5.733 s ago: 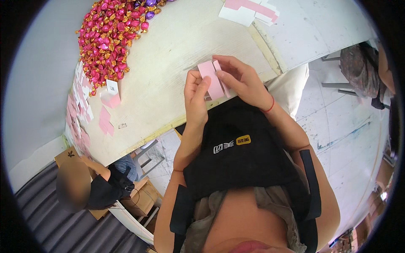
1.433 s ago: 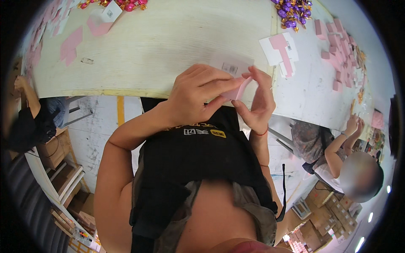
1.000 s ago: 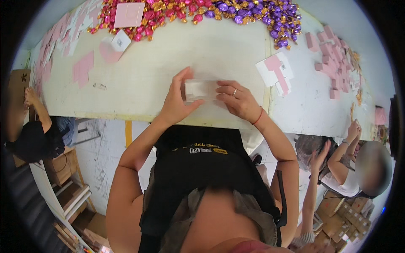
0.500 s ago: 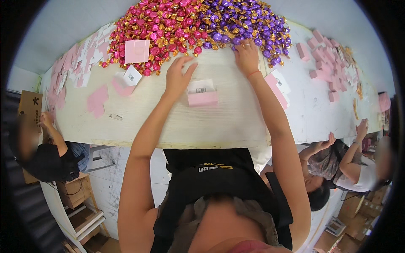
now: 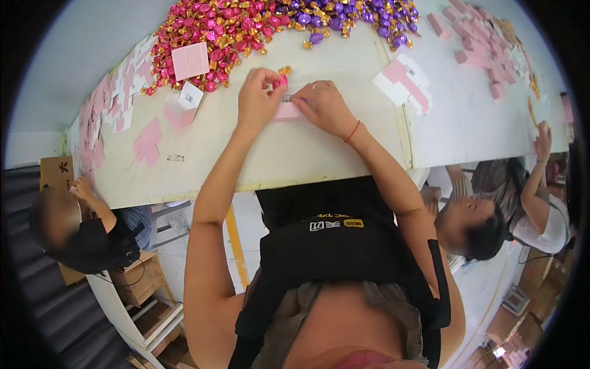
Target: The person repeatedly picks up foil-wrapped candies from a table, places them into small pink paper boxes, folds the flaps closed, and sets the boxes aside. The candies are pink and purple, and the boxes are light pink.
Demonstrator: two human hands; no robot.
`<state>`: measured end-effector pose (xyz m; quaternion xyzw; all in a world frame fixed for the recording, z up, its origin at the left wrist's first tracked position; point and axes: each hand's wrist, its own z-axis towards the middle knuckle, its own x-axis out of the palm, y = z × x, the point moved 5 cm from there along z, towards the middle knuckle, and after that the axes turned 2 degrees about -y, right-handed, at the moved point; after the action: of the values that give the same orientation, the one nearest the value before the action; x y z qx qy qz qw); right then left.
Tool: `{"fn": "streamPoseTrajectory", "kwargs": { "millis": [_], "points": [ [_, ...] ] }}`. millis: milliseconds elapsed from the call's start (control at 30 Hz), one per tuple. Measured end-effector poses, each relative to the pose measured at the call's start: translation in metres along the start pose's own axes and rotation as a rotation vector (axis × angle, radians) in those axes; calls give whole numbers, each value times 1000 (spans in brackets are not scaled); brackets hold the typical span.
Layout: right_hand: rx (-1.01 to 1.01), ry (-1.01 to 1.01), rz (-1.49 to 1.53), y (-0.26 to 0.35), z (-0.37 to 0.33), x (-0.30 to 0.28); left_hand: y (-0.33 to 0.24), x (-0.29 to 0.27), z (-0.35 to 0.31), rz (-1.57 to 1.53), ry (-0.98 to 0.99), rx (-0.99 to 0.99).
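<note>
A small open pink box [image 5: 287, 112] with a white lid flap lies on the table before me, partly covered by my hands. My left hand [image 5: 259, 98] pinches a pink wrapped candy [image 5: 283, 80] with a gold twisted end, just above the box's left side. Over the box's right side, my right hand [image 5: 326, 107] is closed, fingertips at the opening. A bit of purple wrapper shows between those fingers; most of that candy is hidden. Beyond lie heaps of pink candies [image 5: 215, 37] and purple candies [image 5: 344, 15].
A pink box lid [image 5: 190, 61] rests on the candy heap, with an open box [image 5: 182, 106] below it. Flat pink-and-white cartons [image 5: 404, 83] lie right. Closed pink boxes [image 5: 473, 37] pile up at far right. Co-workers sit at both sides.
My right hand has come back from the purple candies to the box. My left hand now holds a pink candy beside it. The view has shifted, and the heaps sit higher in it.
</note>
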<state>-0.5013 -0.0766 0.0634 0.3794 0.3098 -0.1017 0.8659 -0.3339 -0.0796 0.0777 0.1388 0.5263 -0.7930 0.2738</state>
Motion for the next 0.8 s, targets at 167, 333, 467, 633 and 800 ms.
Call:
{"fn": "streamPoseTrajectory", "kwargs": {
  "millis": [167, 333, 467, 633, 800],
  "points": [
    [-188, -132, 51, 30, -49, -3, -26, 0, -69, 111, -66, 252],
    [-87, -190, 26, 53, -87, 2, -31, -2, -112, 300, 192, 439],
    [40, -347, 106, 59, -103, -16, -36, -21, -123, 269, 46, 622],
    [781, -157, 861, 25, -108, -7, 26, -43, -115, -236, 95, -69],
    [611, 99, 672, 24, -79, 7, 33, -30, -120, -153, 396, -211]
  ]
}}
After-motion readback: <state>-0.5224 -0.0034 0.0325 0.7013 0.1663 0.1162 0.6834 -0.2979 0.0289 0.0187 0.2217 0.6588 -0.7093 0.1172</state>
